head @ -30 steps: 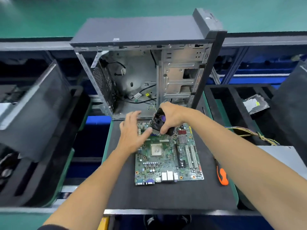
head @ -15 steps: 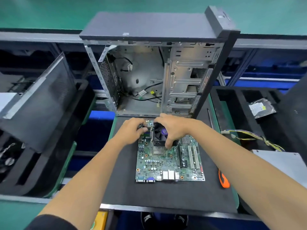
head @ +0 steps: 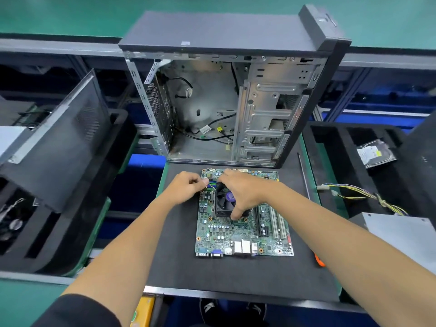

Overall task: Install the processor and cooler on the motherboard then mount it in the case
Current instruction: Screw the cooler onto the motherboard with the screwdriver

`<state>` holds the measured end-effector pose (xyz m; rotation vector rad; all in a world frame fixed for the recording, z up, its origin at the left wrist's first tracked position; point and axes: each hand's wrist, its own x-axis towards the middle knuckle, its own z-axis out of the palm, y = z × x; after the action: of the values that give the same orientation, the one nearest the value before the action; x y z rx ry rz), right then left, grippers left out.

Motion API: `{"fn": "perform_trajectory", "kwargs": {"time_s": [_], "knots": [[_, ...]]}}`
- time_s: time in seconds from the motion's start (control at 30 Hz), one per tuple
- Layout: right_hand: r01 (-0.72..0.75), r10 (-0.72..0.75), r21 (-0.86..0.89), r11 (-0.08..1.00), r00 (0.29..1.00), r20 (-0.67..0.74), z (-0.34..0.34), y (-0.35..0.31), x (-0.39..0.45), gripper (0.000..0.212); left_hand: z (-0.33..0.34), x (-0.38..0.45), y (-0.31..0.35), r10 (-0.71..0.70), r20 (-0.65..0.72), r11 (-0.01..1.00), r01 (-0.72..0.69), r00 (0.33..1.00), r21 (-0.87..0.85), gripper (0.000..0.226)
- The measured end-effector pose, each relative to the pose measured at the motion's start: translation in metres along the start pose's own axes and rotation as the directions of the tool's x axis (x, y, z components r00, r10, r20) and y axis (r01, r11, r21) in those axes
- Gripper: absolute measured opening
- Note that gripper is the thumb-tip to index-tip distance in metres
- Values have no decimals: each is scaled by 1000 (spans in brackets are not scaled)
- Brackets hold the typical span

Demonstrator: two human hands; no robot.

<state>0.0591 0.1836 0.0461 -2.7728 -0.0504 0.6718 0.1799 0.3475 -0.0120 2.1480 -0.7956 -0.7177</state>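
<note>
A green motherboard (head: 243,230) is laid flat on a dark surface (head: 212,274), ports toward the viewer. A black cooler (head: 224,201) with a fan is seated on it. Just behind, an open grey case (head: 226,100) is stood upright, cables loose inside.

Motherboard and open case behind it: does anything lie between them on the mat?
Nothing: in the head view only a narrow strip of bare black mat separates the motherboard from the case.

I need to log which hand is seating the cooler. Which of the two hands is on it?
The right hand: its fingers wrap over the black cooler on the motherboard. The left hand is beside it, pinching at the cooler's wires.
</note>
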Motion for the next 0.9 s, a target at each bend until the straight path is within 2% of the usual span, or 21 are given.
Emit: {"fn": "perform_trajectory", "kwargs": {"time_s": [0.13, 0.33, 0.47, 0.73, 0.9], "knots": [[1, -1, -24, 1000, 1000, -24, 4, -2, -1, 90, 2, -5, 0, -36, 11, 990, 37, 999, -137, 43], [16, -16, -10, 1000, 1000, -17, 9, -6, -1, 85, 3, -7, 1, -61, 3, 968, 59, 998, -244, 49], [-7, 5, -39, 999, 999, -50, 9, -9, 1, 87, -1, -7, -2, -46, -40, 963, 34, 998, -266, 47], [2, -1, -99, 995, 1000, 8, 6, -9, 1, 89, 2, -8, -5, -73, 28, 956, 78, 997, -282, 40], [5, -4, -141, 990, 1000, 2, 9, -13, 3, 79, 1, -6, -4, -83, 34, 959, 89, 996, -268, 39]]}}
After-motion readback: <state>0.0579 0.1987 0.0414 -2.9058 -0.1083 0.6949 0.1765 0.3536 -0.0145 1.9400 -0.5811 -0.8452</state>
